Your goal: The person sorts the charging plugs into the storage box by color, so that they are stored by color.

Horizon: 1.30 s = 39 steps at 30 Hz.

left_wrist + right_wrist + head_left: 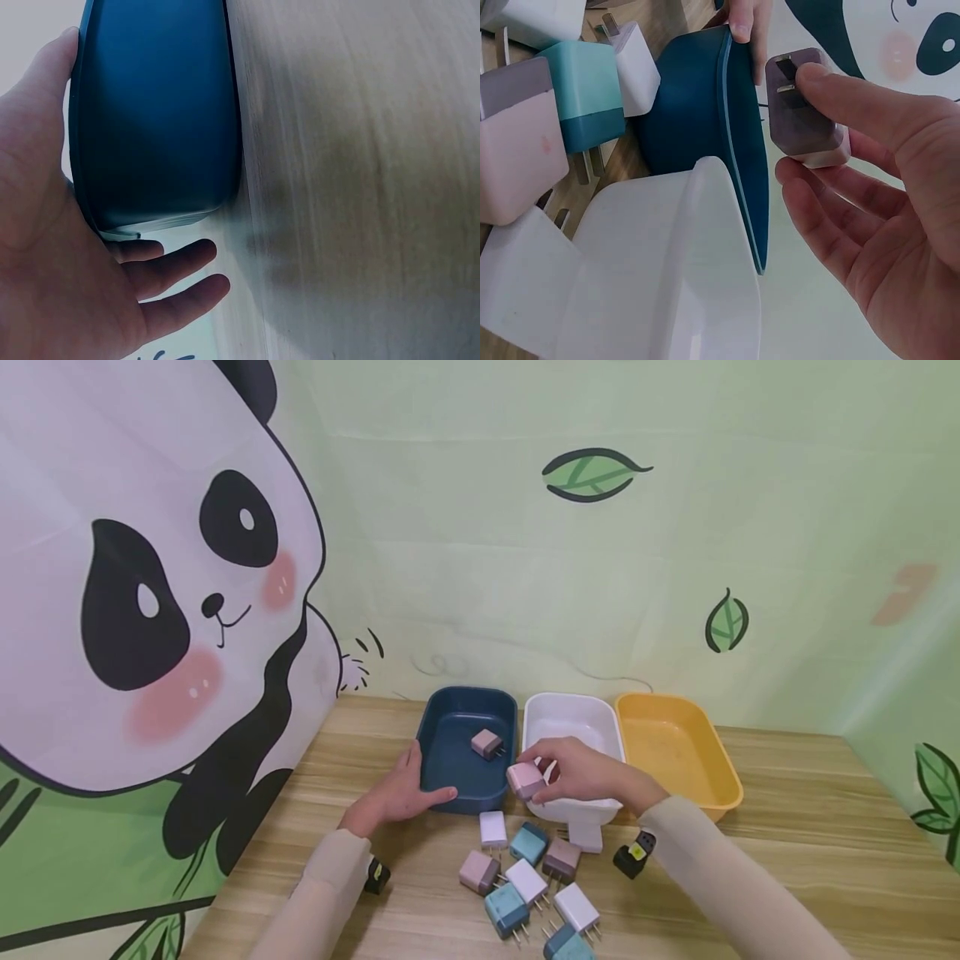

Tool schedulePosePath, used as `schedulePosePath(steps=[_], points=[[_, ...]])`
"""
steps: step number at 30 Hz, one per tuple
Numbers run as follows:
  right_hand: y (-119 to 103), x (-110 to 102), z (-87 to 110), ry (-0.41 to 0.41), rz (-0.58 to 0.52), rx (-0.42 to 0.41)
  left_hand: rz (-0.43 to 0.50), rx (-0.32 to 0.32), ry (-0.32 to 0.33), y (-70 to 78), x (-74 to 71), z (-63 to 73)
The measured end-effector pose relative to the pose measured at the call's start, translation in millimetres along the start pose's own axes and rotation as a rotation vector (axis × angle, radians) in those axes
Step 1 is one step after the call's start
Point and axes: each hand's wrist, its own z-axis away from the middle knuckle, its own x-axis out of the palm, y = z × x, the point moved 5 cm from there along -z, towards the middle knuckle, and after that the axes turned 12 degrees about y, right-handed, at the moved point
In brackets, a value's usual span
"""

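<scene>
My right hand (581, 770) pinches a pink charger plug (525, 781) between thumb and fingers, over the gap between the blue bin (463, 804) and the white bin (609, 814). In the right wrist view this charger (804, 112) shows its dark prong face, with the thumb on it. My left hand (393, 789) touches the blue bin's near left corner, thumb along the rim, other fingers loosely spread beside the wall. One pink charger plug (486, 742) lies inside the blue bin.
In front of the bins lie several charger plugs: pink ones (478, 871), white ones (576, 907) and teal ones (506, 910). A white charger (586, 837) lies right at the white bin's front. The yellow bin (731, 781) stands to the right. A panda-printed cloth (247, 710) hangs behind.
</scene>
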Motion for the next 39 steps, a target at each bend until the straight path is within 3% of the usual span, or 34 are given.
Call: schedulePosePath(steps=[10, 24, 39], points=[[-0.2, 7.4, -12.3, -0.001, 0.014, 0.061, -0.002, 0.004, -0.004, 1.8, -2.2, -0.3], [3.6, 16.5, -30.5, 0.02, 0.003, 0.084, -0.008, -0.003, -0.006, 3.2, -2.6, 1.6], [17.5, 28.6, -51.5, 0.057, 0.021, 0.057, -0.021, -0.014, -0.01, 0.9, -0.4, 0.1]])
